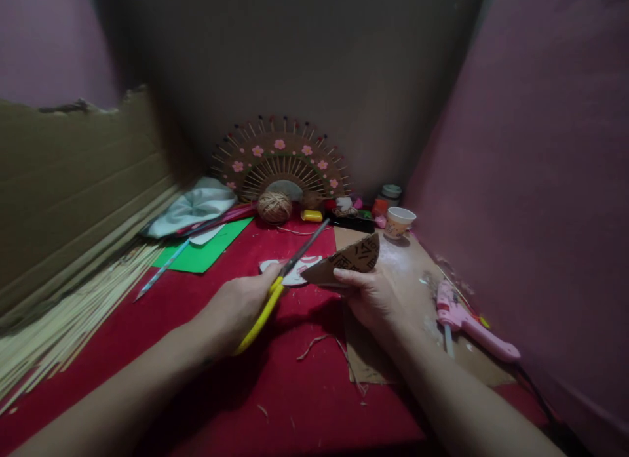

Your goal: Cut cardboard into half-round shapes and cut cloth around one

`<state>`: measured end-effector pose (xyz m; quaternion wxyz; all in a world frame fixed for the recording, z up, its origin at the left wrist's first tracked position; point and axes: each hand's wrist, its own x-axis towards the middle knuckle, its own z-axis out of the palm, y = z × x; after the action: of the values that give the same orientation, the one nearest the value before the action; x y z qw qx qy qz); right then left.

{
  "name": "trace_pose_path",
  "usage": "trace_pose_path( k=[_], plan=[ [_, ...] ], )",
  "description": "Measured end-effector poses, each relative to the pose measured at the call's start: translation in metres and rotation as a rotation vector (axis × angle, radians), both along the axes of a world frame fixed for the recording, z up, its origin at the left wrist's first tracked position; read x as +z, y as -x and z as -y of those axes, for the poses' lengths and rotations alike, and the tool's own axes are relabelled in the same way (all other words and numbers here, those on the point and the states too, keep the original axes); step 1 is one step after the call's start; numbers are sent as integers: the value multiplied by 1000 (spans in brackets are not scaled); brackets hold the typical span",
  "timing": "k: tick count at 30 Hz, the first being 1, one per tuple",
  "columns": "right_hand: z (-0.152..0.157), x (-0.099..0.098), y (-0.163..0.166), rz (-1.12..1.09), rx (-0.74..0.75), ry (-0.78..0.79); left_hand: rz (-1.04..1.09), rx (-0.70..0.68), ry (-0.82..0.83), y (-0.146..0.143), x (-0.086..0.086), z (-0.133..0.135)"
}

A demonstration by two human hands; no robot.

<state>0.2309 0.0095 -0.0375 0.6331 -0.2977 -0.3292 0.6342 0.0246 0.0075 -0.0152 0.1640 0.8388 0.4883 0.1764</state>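
Observation:
My left hand (236, 309) is closed round the yellow handles of a pair of scissors (282, 277), whose grey blades point up and to the right towards the cardboard. My right hand (371, 296) grips a rounded piece of brown cardboard (346, 260) with dark markings, holding it just above the red table cover. The blades meet the cardboard's left edge. A white paper cut-out (295, 271) lies beneath the scissors.
A fan-shaped stick craft with pink flowers (282, 158) stands at the back, with a twine ball (274, 206) and a paper cup (399, 221) near it. A pink glue gun (466, 322) lies right on a cardboard mat (403, 267). Bamboo sticks (63, 313) and green paper (209, 247) sit left.

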Motion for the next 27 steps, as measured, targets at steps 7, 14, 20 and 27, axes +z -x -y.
trace_pose_path(
  k=[7,14,20,27],
  plan=[
    [18,11,5,564,-118,-388,787,205,659,-18,2,-7],
    [30,11,11,688,-18,-511,988,94,739,-14,2,-14],
    [11,0,9,175,34,4,1108,200,481,-17,-5,-11],
    [6,-1,6,41,138,96,474,333,71,1,4,-19]
  ],
)
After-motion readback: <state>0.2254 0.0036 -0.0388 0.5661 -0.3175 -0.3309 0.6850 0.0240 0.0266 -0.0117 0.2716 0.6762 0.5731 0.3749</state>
